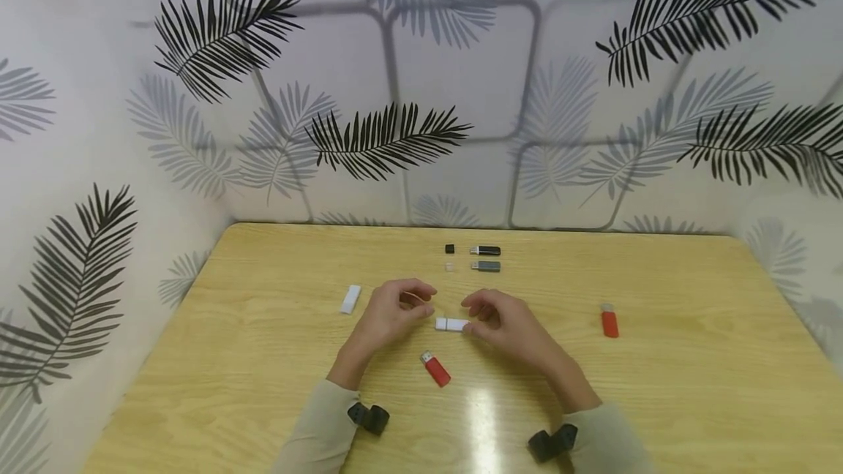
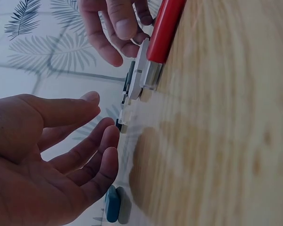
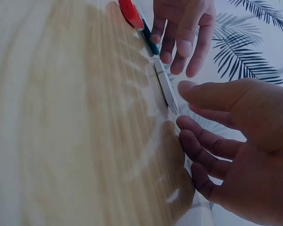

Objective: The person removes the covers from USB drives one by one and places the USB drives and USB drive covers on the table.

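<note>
A white USB stick (image 1: 454, 325) lies on the table between the two hands, with a seam near its left end. My left hand (image 1: 394, 313) is just left of it, fingers loosely bent, thumb apart, holding nothing. At the stick's other end is my right hand (image 1: 503, 320), thumb tip overlapping that end in the head view. In the right wrist view, the right thumb and fingers (image 3: 212, 136) stay apart, close to the end of the white stick (image 3: 164, 84). Nearer the body lies a red USB stick (image 1: 437, 369), its metal plug bare.
Behind the hands lie a black USB stick (image 1: 486, 250), a grey one (image 1: 486, 266), a small black cap (image 1: 450, 249) and a small clear cap (image 1: 449, 267). A white piece (image 1: 350, 299) lies left, another red stick (image 1: 609, 321) right. A patterned wall (image 1: 461, 79) borders the table.
</note>
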A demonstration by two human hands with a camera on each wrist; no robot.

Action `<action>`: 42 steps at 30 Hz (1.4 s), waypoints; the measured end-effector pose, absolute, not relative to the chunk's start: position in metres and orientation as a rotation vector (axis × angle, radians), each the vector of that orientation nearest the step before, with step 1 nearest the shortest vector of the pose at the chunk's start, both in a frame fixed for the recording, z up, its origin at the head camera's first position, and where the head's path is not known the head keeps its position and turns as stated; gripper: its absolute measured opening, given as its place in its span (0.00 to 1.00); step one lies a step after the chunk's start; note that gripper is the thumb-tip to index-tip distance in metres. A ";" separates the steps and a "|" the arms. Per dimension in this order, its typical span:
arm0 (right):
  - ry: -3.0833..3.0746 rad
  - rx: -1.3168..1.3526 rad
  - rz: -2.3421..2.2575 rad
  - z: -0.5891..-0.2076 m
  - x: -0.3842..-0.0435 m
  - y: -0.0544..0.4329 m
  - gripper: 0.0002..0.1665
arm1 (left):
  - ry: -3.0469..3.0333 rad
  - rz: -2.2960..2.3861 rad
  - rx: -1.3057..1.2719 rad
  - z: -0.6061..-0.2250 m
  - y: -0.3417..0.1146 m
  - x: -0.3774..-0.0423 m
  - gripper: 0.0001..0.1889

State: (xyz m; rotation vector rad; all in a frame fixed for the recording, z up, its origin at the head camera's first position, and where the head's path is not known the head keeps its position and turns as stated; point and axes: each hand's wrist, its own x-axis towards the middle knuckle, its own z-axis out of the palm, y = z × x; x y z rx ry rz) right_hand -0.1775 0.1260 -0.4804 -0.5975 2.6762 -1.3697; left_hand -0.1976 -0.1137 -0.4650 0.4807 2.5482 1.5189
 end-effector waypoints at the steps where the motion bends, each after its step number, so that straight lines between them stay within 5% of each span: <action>1: 2.680 -0.603 -1.350 -0.481 -0.177 0.125 0.15 | 2.543 1.512 0.484 -0.465 -0.114 -0.198 0.10; 16: 2.787 -0.676 -1.163 -0.482 -0.176 0.117 0.07 | 2.583 1.303 0.598 -0.468 -0.106 -0.192 0.11; 42: 2.767 -0.708 -1.220 -0.461 -0.175 0.133 0.08 | 2.598 1.339 0.643 -0.463 -0.091 -0.188 0.05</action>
